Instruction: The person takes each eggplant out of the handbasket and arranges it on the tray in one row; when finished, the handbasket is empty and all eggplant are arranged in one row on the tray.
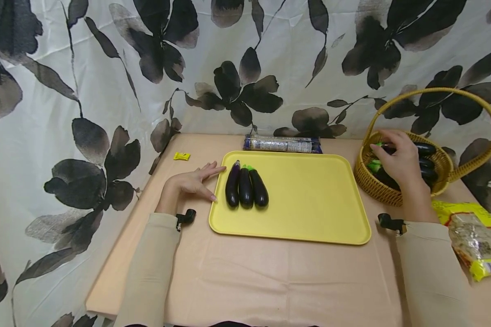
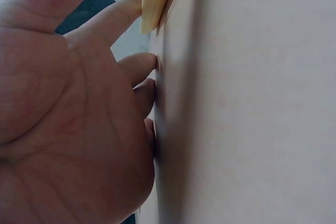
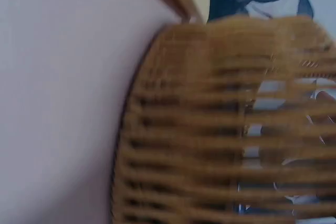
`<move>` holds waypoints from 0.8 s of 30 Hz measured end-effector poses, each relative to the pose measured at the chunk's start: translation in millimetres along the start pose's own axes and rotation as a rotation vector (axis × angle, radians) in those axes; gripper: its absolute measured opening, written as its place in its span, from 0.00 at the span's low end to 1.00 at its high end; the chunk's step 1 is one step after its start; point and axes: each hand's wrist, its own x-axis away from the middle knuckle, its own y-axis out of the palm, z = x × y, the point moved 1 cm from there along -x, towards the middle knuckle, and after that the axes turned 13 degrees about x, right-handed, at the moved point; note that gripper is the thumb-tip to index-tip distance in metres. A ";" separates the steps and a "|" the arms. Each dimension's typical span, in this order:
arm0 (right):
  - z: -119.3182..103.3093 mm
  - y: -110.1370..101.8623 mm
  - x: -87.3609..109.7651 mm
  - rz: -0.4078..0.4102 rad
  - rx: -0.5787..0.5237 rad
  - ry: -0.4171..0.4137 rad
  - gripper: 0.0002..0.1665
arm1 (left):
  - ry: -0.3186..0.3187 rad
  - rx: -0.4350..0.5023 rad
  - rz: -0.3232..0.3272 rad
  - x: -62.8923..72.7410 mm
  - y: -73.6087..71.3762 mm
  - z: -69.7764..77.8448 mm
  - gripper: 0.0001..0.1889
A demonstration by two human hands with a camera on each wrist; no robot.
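- Left hand [image 1: 192, 181]: grip spread, touching the left edge of the yellow tray [image 1: 311, 200].
- Three eggplants [image 1: 246, 187] lie side by side on the tray.
- Right hand [image 1: 403, 159]: over more eggplants [image 1: 427, 164] in the wicker basket [image 1: 374, 185]; I cannot tell whether its grip pinches one.

The eggplants [image 1: 246, 187] are purple-black, some green-tipped, the tray [image 1: 311, 200] plain yellow, the wicker basket [image 1: 378, 188] golden-brown, the bench [image 1: 290, 277] pale peach, the sleeves [image 1: 427, 268] beige, and the backdrop cloth [image 1: 229, 50] white with a black-and-grey floral print.
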 end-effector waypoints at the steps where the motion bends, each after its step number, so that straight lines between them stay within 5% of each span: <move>1: 3.1 -1.1 -2.4 -0.027 0.017 0.004 0.31 | 0.000 -0.001 0.001 0.0 0.2 -0.3 0.62; 8: 29.1 -7.9 -17.8 -0.180 0.112 0.025 0.36 | 0.005 -0.007 0.006 -0.2 1.2 -2.6 0.62; 24: 75.0 -20.9 -39.0 -0.399 0.317 -0.089 0.34 | 0.020 -0.025 0.013 0.6 2.5 -3.6 0.62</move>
